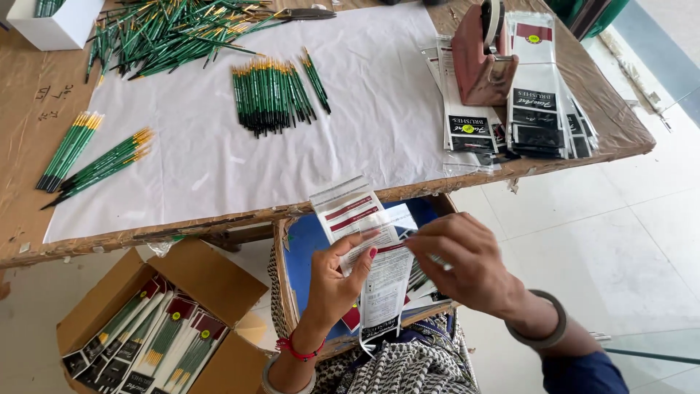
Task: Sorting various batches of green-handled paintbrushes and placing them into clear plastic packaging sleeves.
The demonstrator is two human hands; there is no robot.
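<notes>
The scene is evenly and brightly lit by soft daylight. The white paper sheet (292,131) on the wooden desk (22,146) is rendered near overexposure, without hard glare. A pale sheen is noted on the light tiled floor (620,241) at right. Shadows are faint and diffuse. Focus is sharp throughout; slight wide-angle bending is observed at the edges.

Glossy clear plastic packet (379,270); rough worn wooden table (22,146); matt, probably paper sheet (219,160).
</notes>
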